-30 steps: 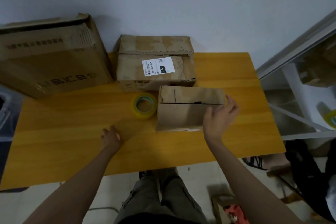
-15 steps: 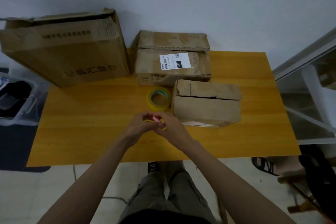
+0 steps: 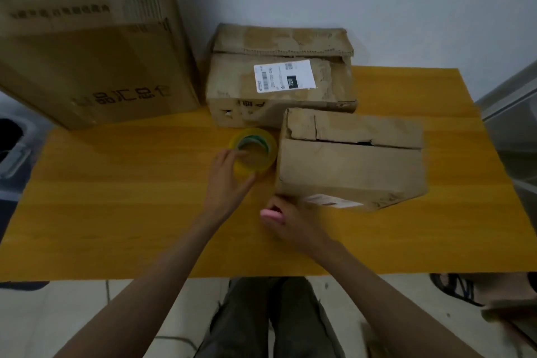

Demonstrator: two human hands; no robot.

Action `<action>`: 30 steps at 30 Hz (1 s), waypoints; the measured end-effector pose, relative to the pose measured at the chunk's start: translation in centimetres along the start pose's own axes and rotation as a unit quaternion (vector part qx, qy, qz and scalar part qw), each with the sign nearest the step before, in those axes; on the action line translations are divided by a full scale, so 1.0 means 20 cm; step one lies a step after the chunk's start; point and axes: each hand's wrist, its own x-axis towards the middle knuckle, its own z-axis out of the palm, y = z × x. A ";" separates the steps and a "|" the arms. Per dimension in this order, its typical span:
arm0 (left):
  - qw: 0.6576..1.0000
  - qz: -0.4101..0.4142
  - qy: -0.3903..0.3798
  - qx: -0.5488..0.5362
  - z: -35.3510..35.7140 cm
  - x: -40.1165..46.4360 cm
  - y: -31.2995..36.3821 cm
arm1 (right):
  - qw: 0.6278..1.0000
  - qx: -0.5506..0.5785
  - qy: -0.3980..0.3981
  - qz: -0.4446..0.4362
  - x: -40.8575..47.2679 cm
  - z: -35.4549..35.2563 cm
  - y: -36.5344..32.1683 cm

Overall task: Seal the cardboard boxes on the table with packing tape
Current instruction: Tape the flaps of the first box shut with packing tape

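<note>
1. At the far left of the table point(image 3: 116, 212), a large cardboard box point(image 3: 93, 52) is standing tall against the wall, its printed side facing me.
2. My left hand point(image 3: 229, 180) is reaching onto the roll of packing tape point(image 3: 254, 151), which is lying flat on the table just left of the small box; my fingers are curling over its near left rim and my thumb is pressing its near side, so this grip is closing around the roll.
3. Behind the roll, a medium cardboard box point(image 3: 279, 81) is sitting against the wall, wearing a white shipping label point(image 3: 284, 76) on its top flap.
4. My right hand point(image 3: 290, 224) is resting near the near left corner of the small box, fingers curling tightly around a small pink object point(image 3: 271, 214); motion blur is keeping me from telling what it is.
5. The small cardboard box point(image 3: 351, 160) is lying right of centre, its top flaps meeting along an untaped seam, with a white label point(image 3: 331, 200) showing on its near edge.
</note>
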 end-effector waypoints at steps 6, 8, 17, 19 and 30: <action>0.975 0.176 0.067 0.117 0.25 0.16 -0.30 | 0.975 -0.094 0.075 -0.188 0.12 0.21 0.23; 0.970 0.202 0.081 0.112 0.29 0.15 -0.36 | 0.970 -0.098 0.092 -0.202 0.17 0.24 0.26; 0.970 0.206 0.105 0.070 0.29 0.12 -0.39 | 0.956 -0.105 0.177 -0.211 0.20 0.27 0.28; 0.975 0.197 0.080 0.058 0.26 0.09 -0.39 | 0.953 -0.111 0.192 -0.208 0.18 0.27 0.28; 0.978 0.200 -0.041 0.054 -0.01 -0.24 -0.47 | 0.961 -0.163 0.186 -0.122 0.02 0.32 0.37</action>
